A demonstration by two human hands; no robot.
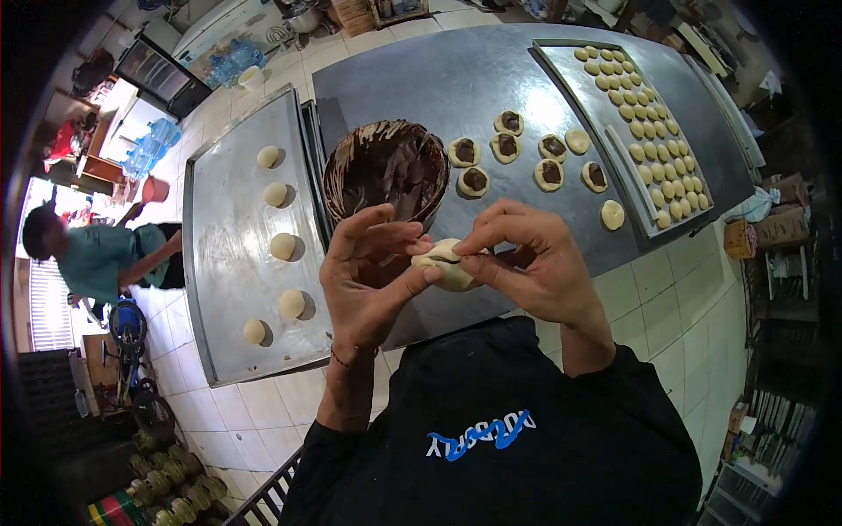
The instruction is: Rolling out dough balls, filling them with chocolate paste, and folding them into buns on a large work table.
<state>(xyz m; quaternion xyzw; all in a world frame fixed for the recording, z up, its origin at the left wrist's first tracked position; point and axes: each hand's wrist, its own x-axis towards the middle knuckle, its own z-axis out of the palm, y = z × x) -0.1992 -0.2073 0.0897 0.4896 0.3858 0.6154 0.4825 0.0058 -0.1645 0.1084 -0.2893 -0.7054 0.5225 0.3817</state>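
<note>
Between my hands, above the table's near edge, is a pale piece of dough (454, 273) with a slit at its top. My left hand (373, 280) grips its left side with thumb and fingers. On the other side, my right hand (524, 263) pinches the dough's edge. Any filling inside is hidden. Just beyond my left hand stands a round tub of chocolate filling (386, 171), its walls smeared brown. Several flat dough rounds topped with chocolate (474, 181) lie on the metal table (421, 79). Two plain dough rounds (612, 215) lie to their right.
A metal tray (228, 219) at left carries several round dough balls (282, 246). Another tray (574, 88), at far right, holds rows of small dough pieces, with a white bar (630, 167) along it. Another person (110, 250) stands at far left near a bicycle (129, 329).
</note>
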